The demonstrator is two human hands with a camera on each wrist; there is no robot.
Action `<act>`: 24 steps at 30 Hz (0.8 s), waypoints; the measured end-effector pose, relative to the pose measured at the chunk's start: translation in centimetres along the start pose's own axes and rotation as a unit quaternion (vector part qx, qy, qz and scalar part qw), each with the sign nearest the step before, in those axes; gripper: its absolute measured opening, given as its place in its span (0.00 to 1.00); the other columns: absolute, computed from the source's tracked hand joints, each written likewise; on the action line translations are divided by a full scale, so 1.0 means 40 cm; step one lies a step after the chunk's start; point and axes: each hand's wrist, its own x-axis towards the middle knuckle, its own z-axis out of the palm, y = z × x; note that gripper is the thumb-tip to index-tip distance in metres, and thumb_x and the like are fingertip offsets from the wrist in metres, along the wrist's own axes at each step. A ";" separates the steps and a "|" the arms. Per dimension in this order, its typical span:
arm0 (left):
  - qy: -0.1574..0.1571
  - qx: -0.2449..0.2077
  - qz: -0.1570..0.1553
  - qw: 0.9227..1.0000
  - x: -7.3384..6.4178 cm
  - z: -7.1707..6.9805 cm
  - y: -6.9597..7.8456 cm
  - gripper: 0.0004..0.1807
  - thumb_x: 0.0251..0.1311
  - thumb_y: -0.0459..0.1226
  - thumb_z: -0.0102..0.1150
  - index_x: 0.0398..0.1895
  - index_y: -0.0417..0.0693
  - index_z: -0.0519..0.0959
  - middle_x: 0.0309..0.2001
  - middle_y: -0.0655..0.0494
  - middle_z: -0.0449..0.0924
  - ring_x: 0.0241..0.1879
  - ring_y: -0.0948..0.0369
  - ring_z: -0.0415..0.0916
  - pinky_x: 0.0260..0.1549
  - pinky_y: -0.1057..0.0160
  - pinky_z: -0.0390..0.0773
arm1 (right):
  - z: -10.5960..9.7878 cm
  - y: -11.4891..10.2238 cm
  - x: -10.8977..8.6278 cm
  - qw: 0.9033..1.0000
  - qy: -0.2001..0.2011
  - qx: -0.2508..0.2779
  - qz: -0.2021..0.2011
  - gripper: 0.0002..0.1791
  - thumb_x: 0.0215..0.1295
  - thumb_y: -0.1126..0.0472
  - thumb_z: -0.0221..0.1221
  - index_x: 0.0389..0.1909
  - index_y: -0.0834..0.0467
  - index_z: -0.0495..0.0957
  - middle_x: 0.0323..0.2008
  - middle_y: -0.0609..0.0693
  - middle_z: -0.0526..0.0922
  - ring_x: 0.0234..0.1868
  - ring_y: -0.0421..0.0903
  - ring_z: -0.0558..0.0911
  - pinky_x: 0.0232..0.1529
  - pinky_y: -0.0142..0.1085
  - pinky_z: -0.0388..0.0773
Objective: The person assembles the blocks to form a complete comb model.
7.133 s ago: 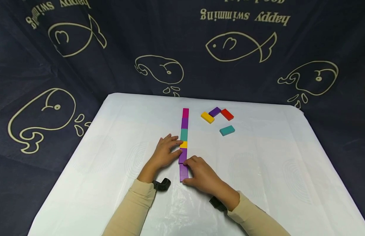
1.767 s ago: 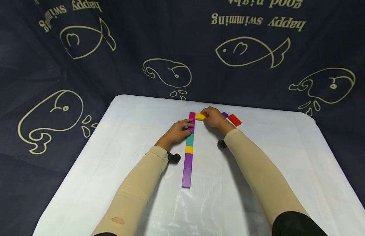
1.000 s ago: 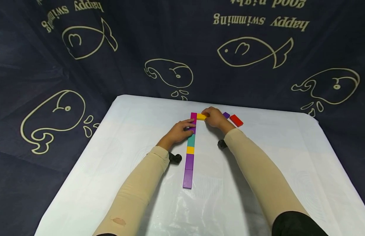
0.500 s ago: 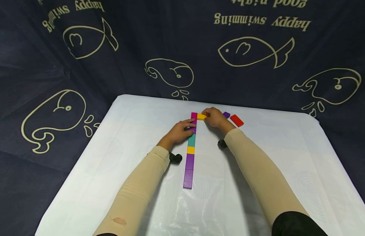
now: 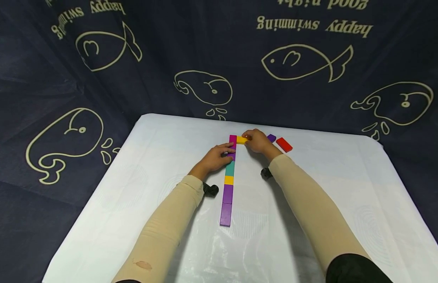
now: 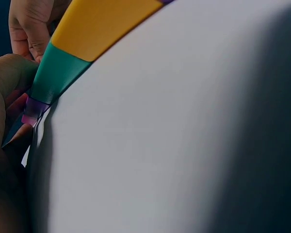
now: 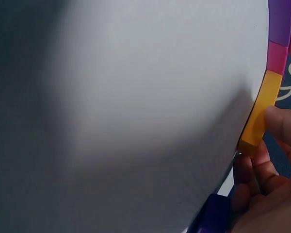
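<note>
A straight column of flat blocks runs away from the person: two purple blocks nearest, then a yellow block, a teal block, another purple one partly covered, and a magenta block at the far end. My left hand rests its fingers on the magenta and far purple blocks, thumb near the teal edge. With thumb and fingers, my right hand pinches a second yellow block, which lies crosswise with its end against the right side of the magenta block. The right wrist view shows these two meeting end to side.
Right of my right hand lie a purple block, partly hidden, and a red block. The white table ends at a dark printed cloth. Both wrists carry small black cameras.
Since the oldest frame, both hands have moved from the column's near part to its far end. The loose yellow block has come against the magenta one. In the last second, almost nothing moved.
</note>
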 end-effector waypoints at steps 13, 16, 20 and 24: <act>0.009 -0.002 0.015 1.000 -0.006 0.000 0.006 0.20 0.66 0.35 0.58 0.60 0.42 0.79 0.72 0.55 0.65 0.73 0.53 0.57 0.71 0.56 0.55 | 0.000 -0.003 -0.003 1.000 0.009 0.001 0.005 0.17 0.72 0.66 0.54 0.59 0.58 0.77 0.53 0.60 0.73 0.53 0.56 0.73 0.63 0.47 0.70; 0.003 -0.001 0.005 1.000 -0.004 -0.001 0.005 0.20 0.66 0.36 0.59 0.61 0.42 0.79 0.73 0.56 0.64 0.73 0.54 0.56 0.72 0.56 0.53 | 0.001 -0.003 -0.003 1.000 0.009 -0.001 0.004 0.17 0.72 0.66 0.54 0.59 0.58 0.77 0.53 0.60 0.73 0.53 0.56 0.73 0.63 0.47 0.70; 0.000 0.006 -0.004 1.000 -0.002 -0.001 0.003 0.20 0.67 0.37 0.59 0.61 0.44 0.79 0.73 0.58 0.64 0.74 0.55 0.55 0.72 0.56 0.53 | -0.002 -0.004 -0.004 1.000 0.003 0.005 0.006 0.18 0.72 0.66 0.54 0.61 0.58 0.75 0.53 0.60 0.73 0.53 0.56 0.73 0.63 0.47 0.71; 0.000 0.007 -0.005 1.000 0.001 0.001 -0.002 0.20 0.67 0.37 0.59 0.61 0.45 0.79 0.73 0.58 0.64 0.74 0.55 0.55 0.72 0.56 0.53 | -0.016 -0.005 -0.008 0.999 0.004 0.030 0.011 0.19 0.72 0.66 0.54 0.62 0.59 0.74 0.56 0.61 0.72 0.55 0.56 0.73 0.62 0.47 0.72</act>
